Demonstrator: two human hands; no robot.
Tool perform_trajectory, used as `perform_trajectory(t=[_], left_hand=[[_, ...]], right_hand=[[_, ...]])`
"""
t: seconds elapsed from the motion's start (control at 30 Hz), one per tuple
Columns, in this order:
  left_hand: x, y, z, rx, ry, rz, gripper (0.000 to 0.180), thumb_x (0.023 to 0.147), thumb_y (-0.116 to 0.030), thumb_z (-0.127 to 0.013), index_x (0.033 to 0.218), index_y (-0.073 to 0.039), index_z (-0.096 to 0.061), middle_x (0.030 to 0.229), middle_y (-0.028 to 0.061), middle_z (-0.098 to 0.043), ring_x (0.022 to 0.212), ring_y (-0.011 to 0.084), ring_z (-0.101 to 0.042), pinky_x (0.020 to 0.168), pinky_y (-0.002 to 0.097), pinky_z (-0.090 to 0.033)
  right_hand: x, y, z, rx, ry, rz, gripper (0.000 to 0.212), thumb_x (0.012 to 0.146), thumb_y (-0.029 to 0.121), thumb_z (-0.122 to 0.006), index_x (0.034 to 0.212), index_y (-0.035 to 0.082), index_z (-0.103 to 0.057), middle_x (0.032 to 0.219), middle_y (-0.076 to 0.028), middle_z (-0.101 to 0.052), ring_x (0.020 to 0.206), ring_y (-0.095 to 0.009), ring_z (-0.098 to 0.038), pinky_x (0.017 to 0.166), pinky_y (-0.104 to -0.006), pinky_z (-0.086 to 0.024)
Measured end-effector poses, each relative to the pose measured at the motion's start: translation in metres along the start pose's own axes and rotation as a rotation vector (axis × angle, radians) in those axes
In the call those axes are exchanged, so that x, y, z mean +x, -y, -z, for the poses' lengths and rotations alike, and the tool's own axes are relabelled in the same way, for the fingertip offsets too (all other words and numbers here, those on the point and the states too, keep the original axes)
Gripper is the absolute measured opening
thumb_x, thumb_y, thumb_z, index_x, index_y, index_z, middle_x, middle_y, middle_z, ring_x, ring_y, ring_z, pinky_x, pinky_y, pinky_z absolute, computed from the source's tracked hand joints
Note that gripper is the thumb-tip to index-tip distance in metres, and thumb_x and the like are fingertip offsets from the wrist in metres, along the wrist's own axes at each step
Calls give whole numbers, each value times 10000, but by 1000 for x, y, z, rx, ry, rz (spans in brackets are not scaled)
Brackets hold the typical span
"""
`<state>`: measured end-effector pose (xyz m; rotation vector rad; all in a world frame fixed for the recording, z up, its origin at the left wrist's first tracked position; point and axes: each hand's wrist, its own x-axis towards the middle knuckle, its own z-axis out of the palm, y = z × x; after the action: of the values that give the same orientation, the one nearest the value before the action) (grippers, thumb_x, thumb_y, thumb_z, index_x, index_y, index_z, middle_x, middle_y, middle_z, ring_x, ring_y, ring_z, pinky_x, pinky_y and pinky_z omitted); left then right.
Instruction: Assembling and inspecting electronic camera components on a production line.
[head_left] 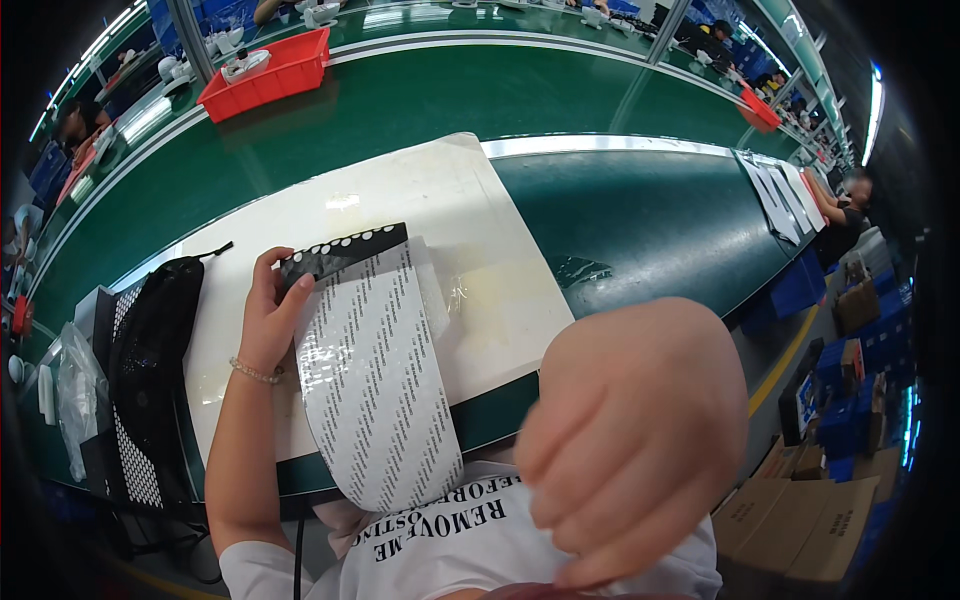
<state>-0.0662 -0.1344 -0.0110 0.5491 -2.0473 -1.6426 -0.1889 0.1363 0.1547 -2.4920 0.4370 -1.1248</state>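
My left hand (272,312) grips the far left corner of a long sheet of white printed backing paper (375,370), its thumb on top. A black band with a row of white dots (350,250) runs along the sheet's far edge. The near end of the sheet curves down over the table edge toward my shirt. My right hand (640,440) is raised close to the camera, off the table, with its fingers curled in. Whatever it may hold is hidden. Under the sheet lies a large cream board (510,330), with a clear plastic piece (437,290) beside the sheet.
A black mesh bag (155,350) and clear plastic wrap (80,390) lie at the left. Beyond the board runs a green conveyor belt (430,95) with a red bin (270,80). Cardboard boxes (800,520) stand at the lower right. A co-worker (850,210) sits at the far right.
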Motion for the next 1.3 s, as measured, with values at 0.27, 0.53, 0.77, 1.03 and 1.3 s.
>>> perform_trajectory(t=[0.27, 0.53, 0.77, 1.03, 1.3], left_hand=[[0, 2, 0, 16, -3, -3, 385, 824, -168, -580, 1150, -72, -400, 837, 34, -506, 743, 72, -451, 646, 195, -379], [2, 3, -1, 22, 0, -20, 390, 821, -178, -582, 1148, -67, -400, 809, 25, -500, 722, 67, -447, 621, 190, -370], [1, 2, -1, 3, -5, -13, 388, 822, -175, -579, 1149, -70, -399, 809, 26, -501, 717, 66, -441, 615, 192, -367], [1, 3, 0, 46, -2, -14, 393, 819, -173, -580, 1152, -70, -399, 800, 23, -496, 703, 63, -433, 602, 194, -361], [2, 4, 0, 36, -6, -22, 390, 821, -167, -577, 1152, -67, -397, 799, 21, -494, 703, 67, -434, 607, 192, -360]], right_hand=[[9, -2, 3, -20, -41, -12, 112, 772, 32, -529, 781, -24, -626, 746, -121, -590, 666, -197, -582, 594, -283, -458], [25, 10, 24, 105, 119, -65, 121, 787, 13, -533, 733, -80, -588, 658, -120, -548, 580, -209, -543, 552, -313, -448], [24, 12, 21, 107, 103, -88, 111, 777, 9, -548, 735, -85, -590, 661, -123, -550, 579, -210, -541, 551, -310, -445], [23, 12, 22, 136, 115, -116, 108, 772, 1, -553, 736, -92, -593, 659, -123, -549, 572, -206, -538, 543, -301, -442], [21, 13, 20, 158, 114, -151, 99, 758, -2, -577, 742, -98, -597, 657, -122, -550, 572, -200, -538, 539, -296, -440]])
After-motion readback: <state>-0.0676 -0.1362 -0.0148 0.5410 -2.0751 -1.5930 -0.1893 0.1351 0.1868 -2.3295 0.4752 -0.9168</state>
